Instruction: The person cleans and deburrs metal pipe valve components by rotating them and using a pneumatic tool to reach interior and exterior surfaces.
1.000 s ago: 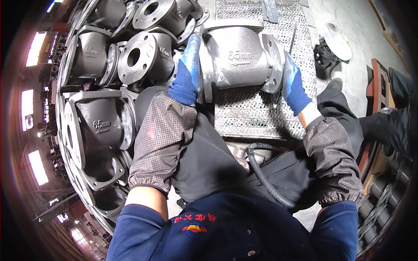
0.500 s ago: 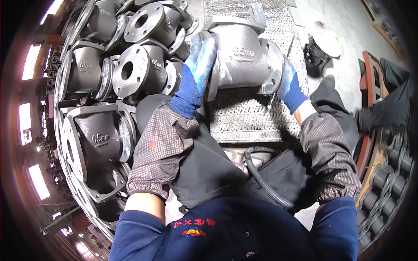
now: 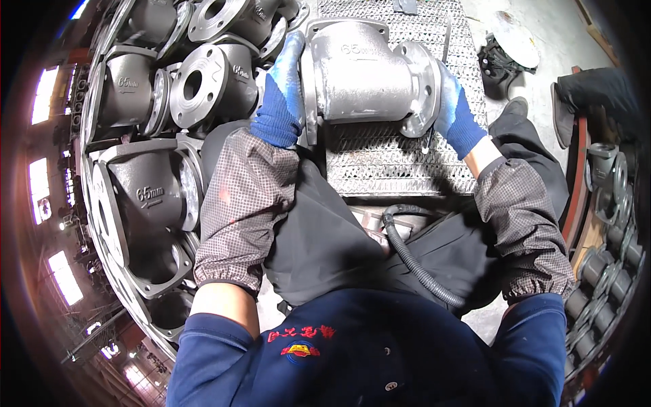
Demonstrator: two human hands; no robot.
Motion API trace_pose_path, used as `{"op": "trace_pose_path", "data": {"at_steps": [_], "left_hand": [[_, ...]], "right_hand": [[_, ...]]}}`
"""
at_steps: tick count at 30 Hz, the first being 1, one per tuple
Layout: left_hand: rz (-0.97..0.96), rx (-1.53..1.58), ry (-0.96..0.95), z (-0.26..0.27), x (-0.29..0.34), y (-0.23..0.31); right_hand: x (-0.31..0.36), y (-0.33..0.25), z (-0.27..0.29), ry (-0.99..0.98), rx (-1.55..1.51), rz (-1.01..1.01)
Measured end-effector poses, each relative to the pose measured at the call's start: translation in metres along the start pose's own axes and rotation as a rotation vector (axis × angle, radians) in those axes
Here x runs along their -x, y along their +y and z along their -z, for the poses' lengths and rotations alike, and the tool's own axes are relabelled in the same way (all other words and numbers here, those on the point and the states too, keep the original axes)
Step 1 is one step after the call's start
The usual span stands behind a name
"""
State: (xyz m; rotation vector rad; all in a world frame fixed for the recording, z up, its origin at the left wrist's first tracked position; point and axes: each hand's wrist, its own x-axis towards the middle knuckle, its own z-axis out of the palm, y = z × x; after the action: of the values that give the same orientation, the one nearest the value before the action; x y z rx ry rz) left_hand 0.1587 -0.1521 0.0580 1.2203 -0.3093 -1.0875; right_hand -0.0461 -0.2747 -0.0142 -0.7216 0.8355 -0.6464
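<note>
From where I stand, the grey flanged valve body is up in both gloved hands, at the far middle above the desk; I can't tell whether it rests on it. The left hand presses against its left flange and the right hand grips the right one, the fingers holding it from both ends, their tips partly hidden. So this piece is picked up and not yet let go. The bolt holes in its right flange look bare. Matching castings stand crowded at left, and more valve bodies at right; whether either group is finished, I can't say.

The desk top has a rough, patterned metal face. A ribbed hose curves on the near side. Right of the desk, a white disc sits above the pale floor, near another person's trouser leg.
</note>
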Motion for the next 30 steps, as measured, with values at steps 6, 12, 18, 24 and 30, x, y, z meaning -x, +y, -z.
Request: {"op": "trace_pose_path", "data": {"at_steps": [6,12,18,24,30], "left_hand": [[-0.016,0.006,0.051,-0.017,0.010,0.003],[-0.015,-0.068,0.077,-0.040,0.038,0.014],[-0.076,-0.190,-0.033,-0.046,0.045,0.011],[-0.025,-0.036,-0.094,-0.015,0.001,-0.001],[-0.039,-0.144,-0.081,-0.011,-0.018,-0.016]], "right_hand": [[0.011,-0.009,-0.009,0.081,-0.038,-0.036],[0.021,-0.018,0.000,0.006,-0.161,-0.106],[0.035,-0.033,0.004,-0.006,-0.105,-0.176],[0.004,-0.028,0.018,0.006,-0.058,-0.183],[0.012,-0.033,0.013,0.089,-0.060,-0.147]]}}
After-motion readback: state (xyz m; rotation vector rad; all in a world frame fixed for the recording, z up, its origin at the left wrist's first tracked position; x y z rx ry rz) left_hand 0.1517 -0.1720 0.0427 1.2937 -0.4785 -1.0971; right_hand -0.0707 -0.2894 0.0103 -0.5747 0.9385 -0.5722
